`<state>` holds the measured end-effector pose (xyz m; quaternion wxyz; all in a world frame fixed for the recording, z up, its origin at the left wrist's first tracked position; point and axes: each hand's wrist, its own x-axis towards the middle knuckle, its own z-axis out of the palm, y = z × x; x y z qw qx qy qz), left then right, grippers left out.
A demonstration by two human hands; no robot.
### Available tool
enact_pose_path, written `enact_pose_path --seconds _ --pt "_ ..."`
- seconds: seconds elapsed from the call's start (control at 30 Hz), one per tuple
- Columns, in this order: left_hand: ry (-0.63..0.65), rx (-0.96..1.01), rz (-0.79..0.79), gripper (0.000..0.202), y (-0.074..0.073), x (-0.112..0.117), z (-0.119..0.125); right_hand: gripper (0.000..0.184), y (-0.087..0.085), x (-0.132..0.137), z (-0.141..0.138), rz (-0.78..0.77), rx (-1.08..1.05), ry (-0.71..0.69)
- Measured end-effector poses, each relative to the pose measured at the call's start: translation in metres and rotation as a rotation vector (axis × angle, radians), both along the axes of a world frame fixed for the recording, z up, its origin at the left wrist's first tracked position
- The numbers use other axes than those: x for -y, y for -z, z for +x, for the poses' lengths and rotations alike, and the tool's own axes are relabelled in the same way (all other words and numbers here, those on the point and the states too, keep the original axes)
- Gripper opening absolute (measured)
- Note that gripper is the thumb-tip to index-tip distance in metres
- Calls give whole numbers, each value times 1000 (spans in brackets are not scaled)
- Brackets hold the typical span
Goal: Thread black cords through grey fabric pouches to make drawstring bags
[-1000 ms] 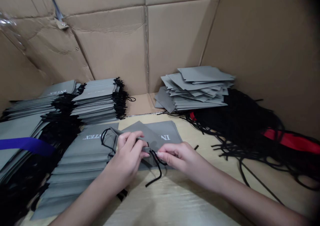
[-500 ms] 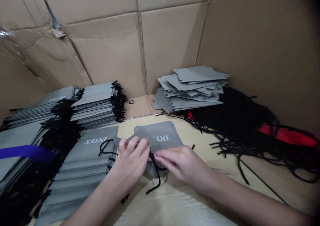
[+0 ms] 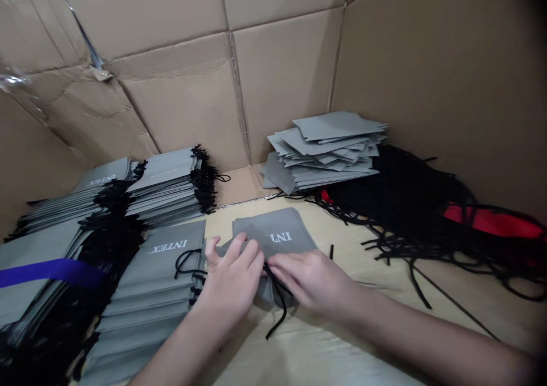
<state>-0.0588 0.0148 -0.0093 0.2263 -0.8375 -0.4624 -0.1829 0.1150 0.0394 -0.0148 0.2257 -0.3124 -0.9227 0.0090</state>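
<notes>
A grey INTEX drawstring pouch (image 3: 267,243) lies on the pale wooden surface (image 3: 307,346), its black cord (image 3: 280,300) trailing toward the person. The hands are close together on it, the left hand (image 3: 231,277) holding the fabric, the right hand (image 3: 311,280) pinching near the cord. A firm pinch keeps the cord from slipping. Stacked pouches (image 3: 164,192) sit left, tangled black cords (image 3: 405,198) right.

The left hand (image 3: 228,283) and right hand (image 3: 311,280) are hiding the grey pouch's (image 3: 273,229) middle — stacked pouches (image 3: 38,243) are running off the left edge.
</notes>
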Motion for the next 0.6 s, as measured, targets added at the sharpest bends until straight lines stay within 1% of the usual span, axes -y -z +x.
enact_pose_path --seconds 0.03,0.1,0.2,0.23,0.3,0.4,0.5,0.6 --pt "-5 6 8 16 -2 0 -1 26 -4 -1 0 -54 -6 6" --pt "-31 19 -16 16 -7 -1 -5 20 -12 -3 3 -113 -2 18" --pt "-110 32 -68 18 -10 -5 -14 19 -18 -9 10 -126 63 79" --pt "-139 32 -84 18 -11 -6 -17 18 -17 -11 12 -111 101 111" --pt "-183 21 -121 18 -10 -8 -22 21 -12 -15 15 -64 157 167" --pt "-203 3 -186 19 -4 -9 -22 20 -1 -16 14 6 178 209" --pt "-195 -5 -257 20 5 -6 -15 16 9 -11 10 36 200 178" --pt "-129 -43 -339 18 13 -3 -5 10 17 -6 3 39 214 99"
